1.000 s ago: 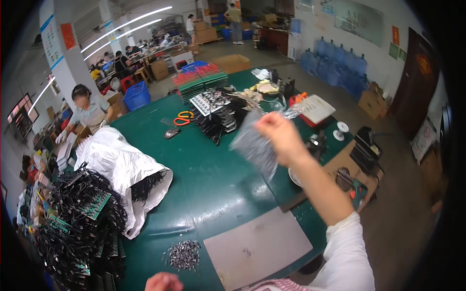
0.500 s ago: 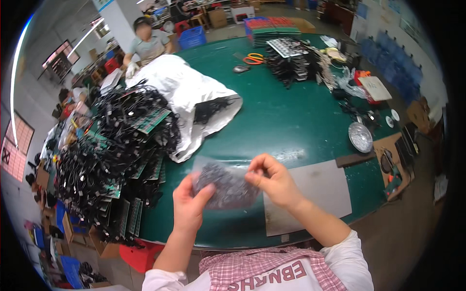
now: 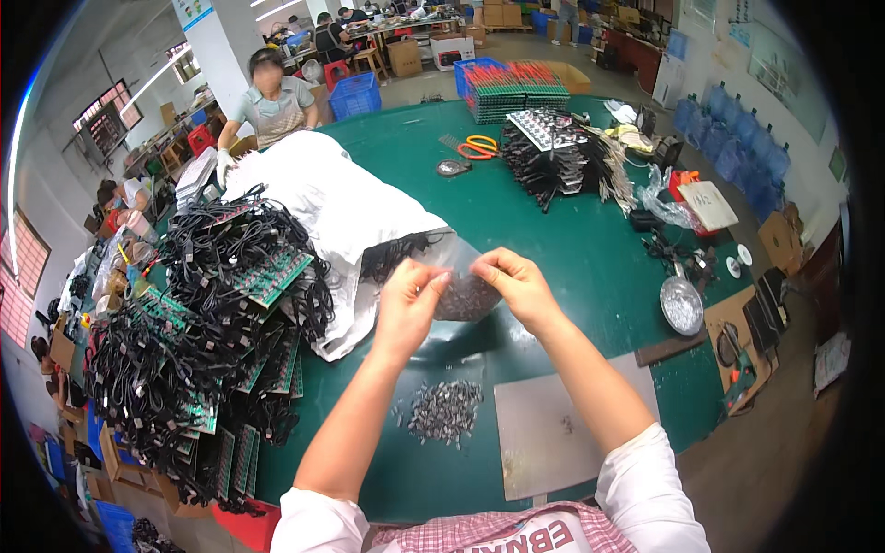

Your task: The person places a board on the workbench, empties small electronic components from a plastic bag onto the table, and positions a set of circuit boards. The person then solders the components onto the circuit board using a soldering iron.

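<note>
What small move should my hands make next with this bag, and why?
Perhaps gently spread the top of the clear bag: your left hand and right hand pinch it at opposite sides, small parts sit lower inside, and I can't tell whether it's open.

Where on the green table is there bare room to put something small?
Widest bare patch: the middle of the table, bordered by the scissors, cable stack, dish and grey board, with the held bag at its left. The board is mostly bare too. Crowded: left side, with wire heap and sack; right edge, around the dish.
</note>
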A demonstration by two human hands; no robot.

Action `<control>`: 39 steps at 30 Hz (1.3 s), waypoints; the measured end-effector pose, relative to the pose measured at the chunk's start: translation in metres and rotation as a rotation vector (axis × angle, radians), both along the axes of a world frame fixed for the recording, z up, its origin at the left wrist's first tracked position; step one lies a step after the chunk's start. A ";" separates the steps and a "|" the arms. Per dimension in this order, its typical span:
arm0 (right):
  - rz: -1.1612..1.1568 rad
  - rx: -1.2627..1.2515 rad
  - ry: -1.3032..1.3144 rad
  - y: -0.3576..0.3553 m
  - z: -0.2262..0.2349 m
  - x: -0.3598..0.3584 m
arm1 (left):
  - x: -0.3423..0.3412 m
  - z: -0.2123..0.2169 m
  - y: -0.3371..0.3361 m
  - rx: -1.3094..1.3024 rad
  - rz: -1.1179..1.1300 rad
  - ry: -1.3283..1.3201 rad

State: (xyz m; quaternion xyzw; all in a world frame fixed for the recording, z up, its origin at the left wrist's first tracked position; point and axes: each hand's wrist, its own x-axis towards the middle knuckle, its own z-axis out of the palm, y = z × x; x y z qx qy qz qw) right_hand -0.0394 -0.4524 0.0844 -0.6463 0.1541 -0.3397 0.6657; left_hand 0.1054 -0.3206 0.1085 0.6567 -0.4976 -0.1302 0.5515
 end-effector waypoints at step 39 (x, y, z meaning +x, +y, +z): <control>-0.209 -0.450 0.207 -0.021 -0.006 0.003 | -0.004 -0.047 -0.059 -0.137 -0.104 0.418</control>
